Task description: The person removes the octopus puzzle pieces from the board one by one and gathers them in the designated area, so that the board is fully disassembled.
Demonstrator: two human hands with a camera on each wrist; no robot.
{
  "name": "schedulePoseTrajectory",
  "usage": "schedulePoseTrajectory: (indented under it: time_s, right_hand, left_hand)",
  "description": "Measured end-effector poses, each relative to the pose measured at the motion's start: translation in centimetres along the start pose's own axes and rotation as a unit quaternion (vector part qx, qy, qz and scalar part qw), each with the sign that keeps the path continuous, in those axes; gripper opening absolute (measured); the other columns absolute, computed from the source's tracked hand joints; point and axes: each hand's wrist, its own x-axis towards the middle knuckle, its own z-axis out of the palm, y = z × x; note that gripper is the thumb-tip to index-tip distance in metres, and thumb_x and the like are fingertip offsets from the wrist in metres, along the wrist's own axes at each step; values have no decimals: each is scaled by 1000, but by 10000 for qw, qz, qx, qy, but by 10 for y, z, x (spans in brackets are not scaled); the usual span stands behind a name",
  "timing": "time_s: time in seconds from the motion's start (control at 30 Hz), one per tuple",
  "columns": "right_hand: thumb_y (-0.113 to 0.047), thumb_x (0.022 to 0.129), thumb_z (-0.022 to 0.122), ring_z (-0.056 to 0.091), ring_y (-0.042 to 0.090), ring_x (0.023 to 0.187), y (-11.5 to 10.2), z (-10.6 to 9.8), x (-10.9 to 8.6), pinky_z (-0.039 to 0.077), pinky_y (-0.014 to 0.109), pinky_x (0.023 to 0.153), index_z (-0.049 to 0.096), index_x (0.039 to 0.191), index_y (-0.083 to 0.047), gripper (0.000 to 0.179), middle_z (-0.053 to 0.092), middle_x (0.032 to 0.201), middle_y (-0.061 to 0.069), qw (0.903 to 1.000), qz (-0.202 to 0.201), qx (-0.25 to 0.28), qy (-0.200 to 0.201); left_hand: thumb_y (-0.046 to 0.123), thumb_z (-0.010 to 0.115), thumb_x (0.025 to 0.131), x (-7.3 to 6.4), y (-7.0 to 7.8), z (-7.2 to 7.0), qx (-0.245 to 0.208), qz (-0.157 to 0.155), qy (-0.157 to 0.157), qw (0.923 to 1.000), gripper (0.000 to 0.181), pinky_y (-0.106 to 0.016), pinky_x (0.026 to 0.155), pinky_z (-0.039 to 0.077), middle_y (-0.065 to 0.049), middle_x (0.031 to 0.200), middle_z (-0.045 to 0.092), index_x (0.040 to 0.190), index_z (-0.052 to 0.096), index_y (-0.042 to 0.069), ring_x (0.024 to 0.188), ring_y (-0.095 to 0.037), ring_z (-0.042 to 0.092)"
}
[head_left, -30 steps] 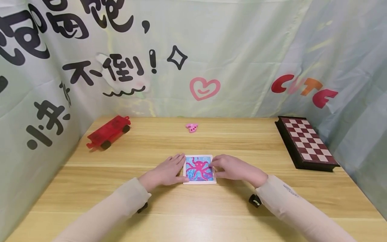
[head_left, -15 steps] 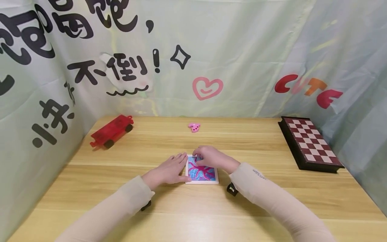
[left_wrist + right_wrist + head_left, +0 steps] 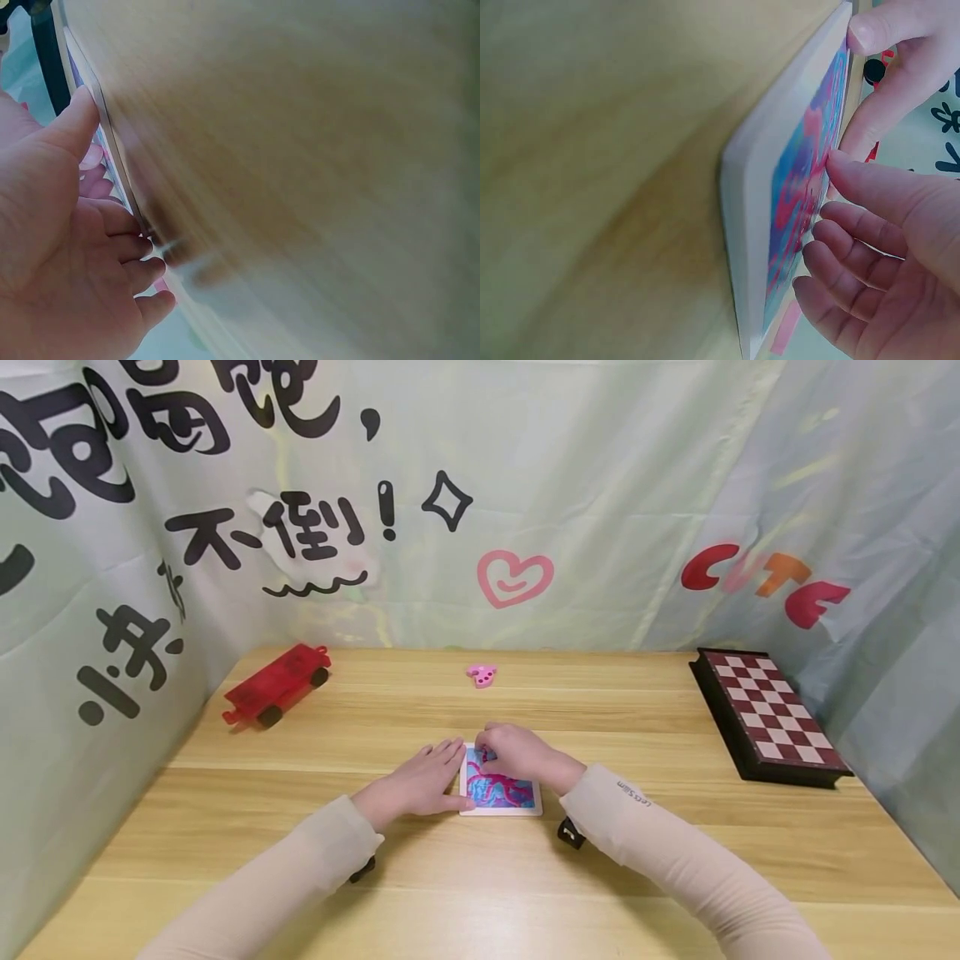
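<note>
I see the octopus puzzle board (image 3: 500,793) flat at table centre. My left hand (image 3: 417,785), fingers straight, steadies its left edge; my right hand (image 3: 520,752) curls fingertips onto its far corner, seemingly prying a piece. Next calls for a careful lift.

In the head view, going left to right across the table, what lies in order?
Red toy car → left hand → octopus puzzle board, with the right hand on it → checkered board. The pink piece is left out: it sits farther back, level with the puzzle.
</note>
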Motion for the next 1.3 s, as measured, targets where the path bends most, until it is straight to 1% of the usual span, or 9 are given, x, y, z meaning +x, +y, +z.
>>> schedulePoseTrajectory:
  time_s: [0.3,0.43,0.57,0.7,0.83,0.93,1.0,1.2,1.3]
  right_hand:
    - [-14,78,74,55,16,83,5,1,3,48,31,78,60,100,-6,27,56,92,2,9977,311,594,-9]
    - [-8,80,72,55,15,81,9,2,5,48,30,76,61,96,-6,19,58,88,1,9923,426,1154,108]
    - [-2,83,66,55,13,75,14,2,6,48,26,71,63,90,-4,8,60,81,0,9814,423,1851,281]
    - [0,85,63,53,12,67,19,1,6,47,24,63,64,88,-4,5,59,74,0,9695,391,2403,292]
    - [-2,85,64,52,11,64,22,1,6,46,23,59,64,86,-2,1,59,72,0,9619,482,2674,291]
    - [-5,84,66,52,11,64,24,1,5,45,23,59,64,84,-1,4,59,72,0,9562,646,2841,292]
    - [-6,84,66,51,12,63,25,0,5,44,23,58,64,84,-2,4,60,72,2,9507,735,3000,291]
    - [-7,87,62,51,16,62,32,-9,2,45,27,58,64,89,0,7,59,72,4,9273,996,3602,213]
    - [-6,87,62,51,16,62,40,-16,-1,46,29,59,64,90,1,9,58,72,4,9178,1183,3779,293]
  left_hand:
    - [55,49,88,0,-1,1,1,18,-24,10000,86,-45,109,13,-16,150,14,144,21,-3,137,-29,12]
    - [56,49,88,0,-1,1,48,8,-28,10000,87,-44,109,14,-16,150,14,144,21,-3,137,-29,12]
    - [56,49,88,0,0,1,69,17,-34,10000,87,-44,109,14,-16,150,14,144,20,-3,137,-29,12]
    - [55,50,88,0,0,1,54,39,-10,10000,86,-44,109,14,-16,150,15,144,21,-4,137,-30,13]
    - [56,49,88,0,1,0,87,16,-16,10000,86,-43,109,14,-16,150,15,144,21,-3,137,-29,12]
    - [55,49,88,-1,1,-1,82,-5,-47,10000,86,-43,109,14,-16,151,14,144,21,-3,137,-29,12]
    - [55,50,88,-1,1,0,67,1,-44,10000,86,-43,109,14,-16,150,15,144,21,-3,137,-29,13]
    - [56,51,87,0,1,0,104,-5,-68,9999,87,-43,109,14,-16,150,15,144,21,-4,137,-30,13]
    - [57,50,87,0,1,0,128,-17,-77,9999,87,-42,109,13,-15,151,15,144,21,-3,137,-29,12]
